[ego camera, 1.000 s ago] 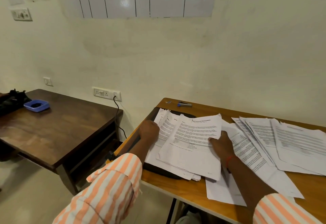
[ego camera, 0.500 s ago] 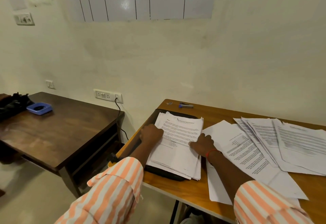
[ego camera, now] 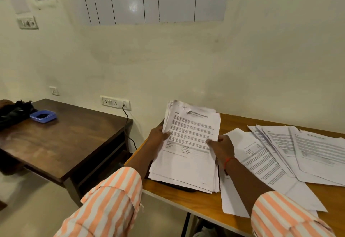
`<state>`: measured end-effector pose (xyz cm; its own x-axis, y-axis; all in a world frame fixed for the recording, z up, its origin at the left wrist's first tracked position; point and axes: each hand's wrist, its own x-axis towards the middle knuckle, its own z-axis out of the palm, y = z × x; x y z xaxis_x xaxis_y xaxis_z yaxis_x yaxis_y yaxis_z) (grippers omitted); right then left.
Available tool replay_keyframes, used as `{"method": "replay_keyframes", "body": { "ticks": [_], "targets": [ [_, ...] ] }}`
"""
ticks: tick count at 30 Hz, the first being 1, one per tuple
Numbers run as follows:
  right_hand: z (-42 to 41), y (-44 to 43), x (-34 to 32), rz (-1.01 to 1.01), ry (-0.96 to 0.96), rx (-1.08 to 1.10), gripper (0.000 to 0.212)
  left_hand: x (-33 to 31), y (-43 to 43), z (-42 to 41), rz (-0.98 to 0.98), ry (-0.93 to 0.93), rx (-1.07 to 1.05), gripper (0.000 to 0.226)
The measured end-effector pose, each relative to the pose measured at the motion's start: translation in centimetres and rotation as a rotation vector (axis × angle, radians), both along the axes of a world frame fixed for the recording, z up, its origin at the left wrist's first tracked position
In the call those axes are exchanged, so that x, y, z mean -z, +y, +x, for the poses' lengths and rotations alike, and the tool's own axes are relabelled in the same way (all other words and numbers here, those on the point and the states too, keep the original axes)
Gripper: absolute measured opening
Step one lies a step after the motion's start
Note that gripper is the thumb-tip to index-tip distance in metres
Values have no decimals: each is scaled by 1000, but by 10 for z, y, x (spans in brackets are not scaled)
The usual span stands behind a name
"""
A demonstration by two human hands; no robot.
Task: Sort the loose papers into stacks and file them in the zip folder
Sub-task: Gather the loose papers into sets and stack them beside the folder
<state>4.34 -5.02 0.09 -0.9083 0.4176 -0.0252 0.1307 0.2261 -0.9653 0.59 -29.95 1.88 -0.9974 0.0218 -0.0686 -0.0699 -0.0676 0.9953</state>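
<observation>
Squaring looks to be the step in hand. The stack (ego camera: 188,143) of printed sheets stands tilted up. Its far end is raised toward twelve o'clock, and its near edge rests low on the black zip folder (ego camera: 179,187), of which only a dark sliver shows beneath. The left hand (ego camera: 158,137) grasps the stack's nine o'clock edge with the thumb on the printed face. The right hand (ego camera: 222,147) grasps the three o'clock edge the same way.

To do this well, the person should loosen both grips a little and tap the near edge down, so the ragged sheets at six o'clock slide level. The curled top corners at eleven o'clock need smoothing before the stack goes into the folder. Squeezing hard would only lock the misalignment in.

The loose papers (ego camera: 280,152) are fanned over the table (ego camera: 196,207) at three o'clock of the stack, unsorted. By that sign, much of the task remains.

Half a second earlier the stack lay flat on the folder, with a hand pressed at each side. Since then it has been lifted at its far end, and both hands have closed round its edges. A full second earlier the top sheet sat askew under the right hand, and it now lies in line with the rest.
</observation>
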Motion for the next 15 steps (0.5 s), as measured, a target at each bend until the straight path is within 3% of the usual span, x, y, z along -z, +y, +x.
{"method": "replay_keyframes", "body": {
  "ticks": [3,5,7,10,15],
  "targets": [
    [3,0,-26,-289,153,-101,49,-18,0,8,116,97,-9,28],
    [5,-3,-46,-384,236,-206,44,-35,1,13,173,221,-45,21],
    [11,-9,-72,-264,359,-244,28,-54,4,14,120,378,-134,20],
    [16,-16,-103,-158,516,-204,24,-75,6,10,-9,562,-201,20],
    [14,-21,-98,-156,529,-211,34,-73,6,14,-90,600,-209,27]
  ]
}}
